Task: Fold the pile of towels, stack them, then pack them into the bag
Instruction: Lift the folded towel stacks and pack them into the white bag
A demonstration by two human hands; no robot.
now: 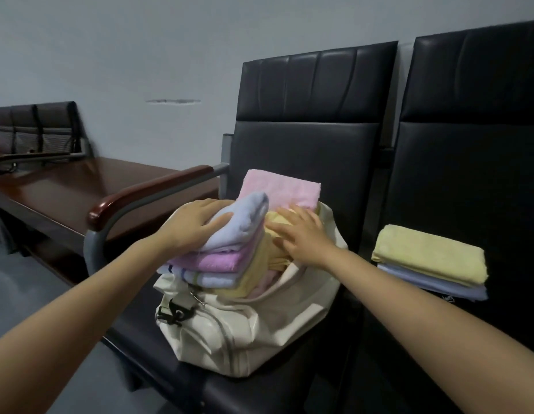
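Fingers (218,218) flat atop towels (230,252) — bag (245,333) below

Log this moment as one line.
packing | left hand on blue towel | right hand pressing towels into bag | two towels left

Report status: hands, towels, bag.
Left hand flat on blue towel topping stack in white bag. Right hand pressing yellow towel inside. Two folded towels wait on next seat. Nothing blocking.
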